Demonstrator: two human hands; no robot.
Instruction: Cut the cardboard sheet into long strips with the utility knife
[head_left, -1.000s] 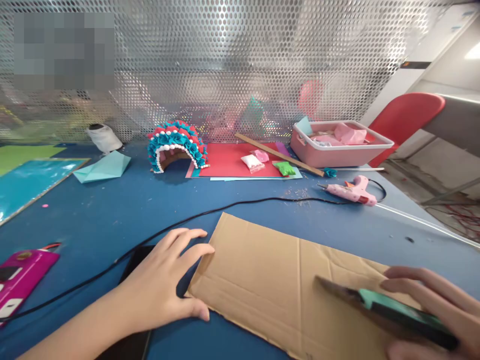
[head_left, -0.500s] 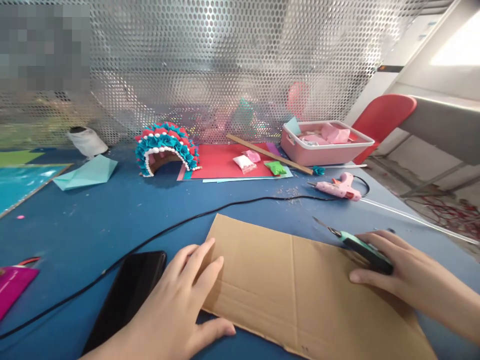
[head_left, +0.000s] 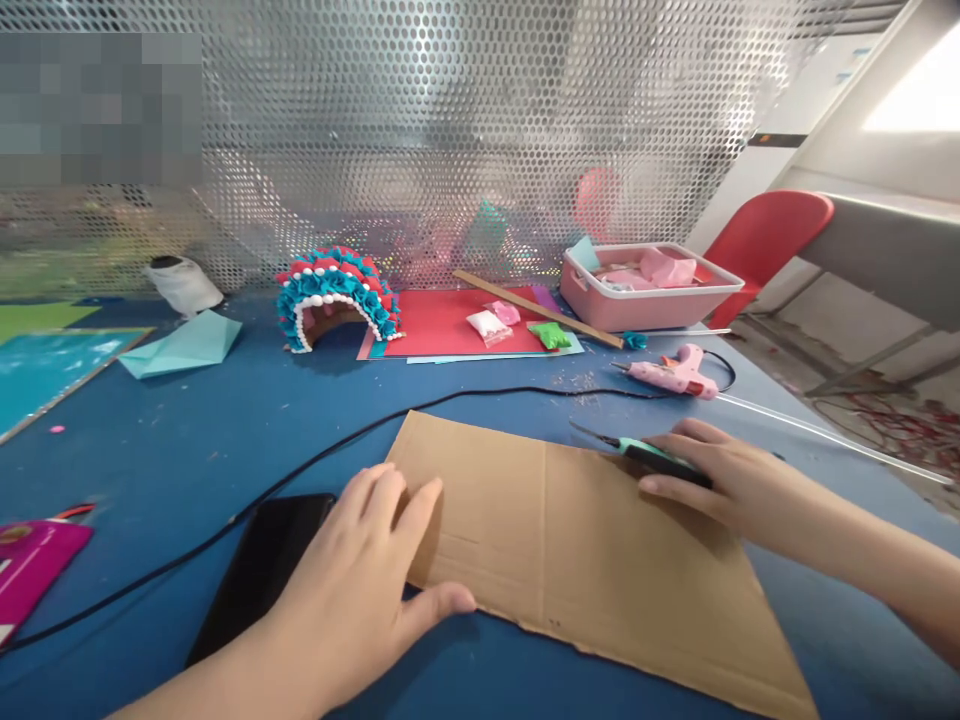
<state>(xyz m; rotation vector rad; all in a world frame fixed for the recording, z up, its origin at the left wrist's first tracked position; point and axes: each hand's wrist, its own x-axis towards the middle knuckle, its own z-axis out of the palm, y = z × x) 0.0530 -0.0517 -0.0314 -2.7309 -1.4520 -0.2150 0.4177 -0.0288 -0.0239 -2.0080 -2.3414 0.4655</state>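
Head view: a blue tabletop [head_left: 247, 430] stands against a perforated metal screen [head_left: 450, 150], with a red chair [head_left: 772, 245] beyond its right side. The cardboard sheet [head_left: 487, 500] lies flat at the near side. The left hand [head_left: 375, 570], open with fingers spread, rests at its left edge; the right hand [head_left: 712, 470] grips a knife [head_left: 667, 462] at its far edge. Compared with half a second earlier, the sheet has shifted leftward, its far left corner now reaching the black cable [head_left: 495, 391].
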